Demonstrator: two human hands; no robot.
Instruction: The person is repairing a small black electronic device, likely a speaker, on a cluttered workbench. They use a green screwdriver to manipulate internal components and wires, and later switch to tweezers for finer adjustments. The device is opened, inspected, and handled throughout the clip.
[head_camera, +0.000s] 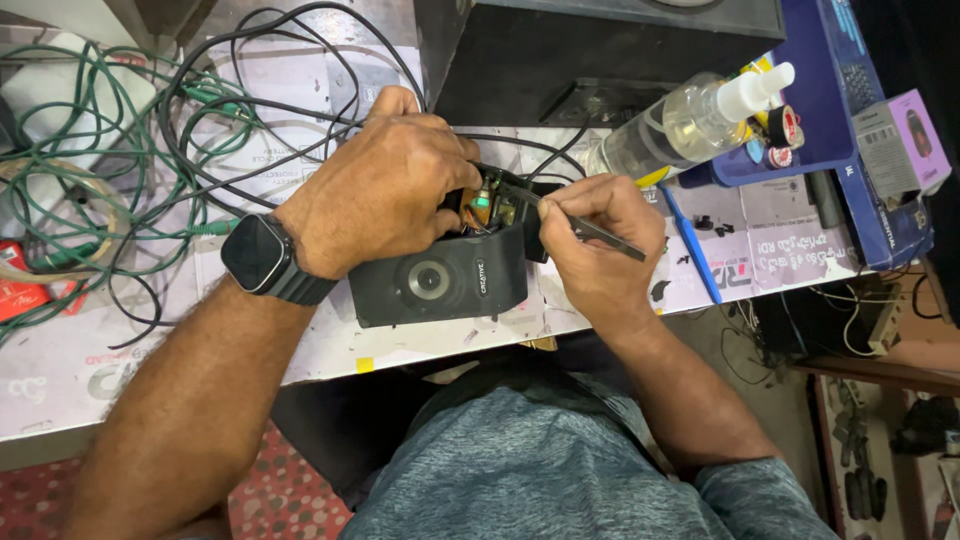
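A small black speaker box (440, 282) with a round grey cone lies on its side at the bench's near edge. Its open top shows a circuit board (487, 207) with orange parts. My left hand (385, 185), with a black smartwatch on the wrist, grips the box from above and behind. My right hand (592, 235) pinches thin metal tweezers (580, 225), whose tip reaches into the opening at the circuit board.
Green and black cables (120, 140) tangle over the left of the paper-covered bench. A large black case (560, 50) stands behind. A clear spray bottle (690, 120), tape rolls (783, 128) and a purple box (900, 140) sit at the right. Small black screws (710, 225) lie nearby.
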